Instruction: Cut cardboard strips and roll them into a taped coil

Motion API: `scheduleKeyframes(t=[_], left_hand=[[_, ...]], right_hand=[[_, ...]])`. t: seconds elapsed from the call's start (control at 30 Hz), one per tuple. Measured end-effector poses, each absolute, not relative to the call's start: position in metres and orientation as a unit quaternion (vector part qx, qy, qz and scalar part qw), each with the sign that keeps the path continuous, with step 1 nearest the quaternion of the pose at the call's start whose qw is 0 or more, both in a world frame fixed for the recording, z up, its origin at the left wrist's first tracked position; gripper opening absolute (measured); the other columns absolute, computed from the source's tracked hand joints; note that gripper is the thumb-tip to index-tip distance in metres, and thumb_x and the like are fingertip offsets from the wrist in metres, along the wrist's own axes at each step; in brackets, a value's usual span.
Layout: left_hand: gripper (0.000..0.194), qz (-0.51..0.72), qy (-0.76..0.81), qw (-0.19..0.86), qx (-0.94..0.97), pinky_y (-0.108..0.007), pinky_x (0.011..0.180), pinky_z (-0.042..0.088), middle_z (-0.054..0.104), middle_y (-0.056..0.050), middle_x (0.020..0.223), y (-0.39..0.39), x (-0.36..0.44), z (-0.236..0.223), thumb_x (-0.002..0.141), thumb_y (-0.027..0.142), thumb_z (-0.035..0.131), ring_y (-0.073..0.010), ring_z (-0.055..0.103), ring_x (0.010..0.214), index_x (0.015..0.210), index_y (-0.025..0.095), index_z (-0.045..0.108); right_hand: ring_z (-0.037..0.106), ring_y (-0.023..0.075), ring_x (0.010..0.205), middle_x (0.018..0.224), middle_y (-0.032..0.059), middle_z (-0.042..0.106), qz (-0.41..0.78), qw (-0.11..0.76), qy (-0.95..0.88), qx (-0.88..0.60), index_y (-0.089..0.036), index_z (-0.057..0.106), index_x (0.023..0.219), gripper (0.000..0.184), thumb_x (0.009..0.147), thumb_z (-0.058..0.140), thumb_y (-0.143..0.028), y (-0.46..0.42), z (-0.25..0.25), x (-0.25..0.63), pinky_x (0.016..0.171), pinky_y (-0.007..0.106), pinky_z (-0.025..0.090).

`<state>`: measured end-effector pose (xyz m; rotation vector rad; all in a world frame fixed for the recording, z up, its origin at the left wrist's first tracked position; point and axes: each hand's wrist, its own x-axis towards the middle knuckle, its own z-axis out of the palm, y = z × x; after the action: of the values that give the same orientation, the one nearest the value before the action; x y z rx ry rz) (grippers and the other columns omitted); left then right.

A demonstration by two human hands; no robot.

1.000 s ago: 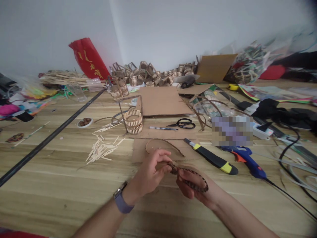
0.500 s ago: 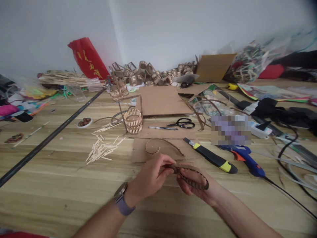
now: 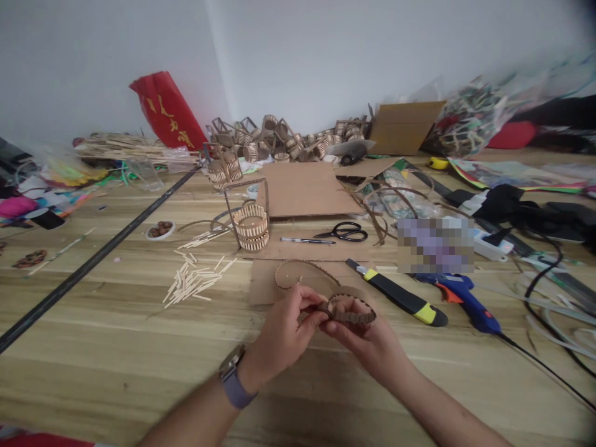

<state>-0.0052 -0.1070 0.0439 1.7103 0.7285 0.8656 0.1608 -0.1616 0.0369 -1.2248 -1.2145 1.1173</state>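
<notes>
Both hands meet low in the middle of the head view over a wooden floor. My left hand, with a watch on its wrist, pinches one end of a corrugated cardboard strip bent into a ring. My right hand is closed on the same ring from below and the right. Just beyond them lies a curled cardboard strip on a flat cardboard piece. A small stick basket stands farther back to the left.
A yellow-black utility knife and a blue glue gun lie right of the hands. Scissors and a pen rest behind. Loose wooden sticks are scattered left. A black rod crosses the floor. Clutter lines the wall.
Both hands moved slightly away from me and upward, and the cardboard strip has been drawn into a smaller, tighter ring between them.
</notes>
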Motion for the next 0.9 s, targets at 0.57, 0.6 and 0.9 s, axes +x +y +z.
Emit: scheduleKeyframes(t=[0.57, 0.6, 0.9], left_hand=[[0.026, 0.365, 0.304, 0.614, 0.630, -0.030, 0.078, 0.050, 0.069, -0.007, 0.102, -0.105, -0.002, 0.044, 0.088, 0.036, 0.064, -0.0177, 0.066, 0.089, 0.087, 0.021, 0.042], [0.023, 0.361, 0.302, 0.592, 0.654, -0.030, 0.079, 0.050, 0.070, -0.008, 0.104, -0.104, -0.003, 0.044, 0.089, 0.033, 0.061, -0.0184, 0.066, 0.092, 0.088, 0.022, 0.042], [0.017, 0.313, 0.260, 0.272, 0.872, -0.030, 0.074, 0.049, 0.068, -0.007, 0.087, -0.100, -0.009, 0.037, 0.091, 0.008, 0.042, -0.0199, 0.065, 0.084, 0.081, 0.022, 0.047]], right_hand=[[0.066, 0.0260, 0.083, 0.086, 0.0092, 0.071, 0.341, 0.552, -0.522, -0.554, -0.023, 0.066, 0.084, 0.026, 0.079, 0.072, -0.049, -0.167, 0.021, 0.162, 0.074, 0.040, 0.052], [0.066, 0.0257, 0.084, 0.087, 0.0090, 0.071, 0.340, 0.554, -0.523, -0.551, -0.023, 0.067, 0.084, 0.026, 0.079, 0.073, -0.048, -0.166, 0.020, 0.162, 0.075, 0.039, 0.051], [0.066, 0.0238, 0.080, 0.084, 0.0063, 0.071, 0.338, 0.463, -0.572, -0.587, -0.024, 0.066, 0.086, 0.015, 0.079, 0.068, -0.038, -0.160, 0.021, 0.168, 0.071, 0.034, 0.050]])
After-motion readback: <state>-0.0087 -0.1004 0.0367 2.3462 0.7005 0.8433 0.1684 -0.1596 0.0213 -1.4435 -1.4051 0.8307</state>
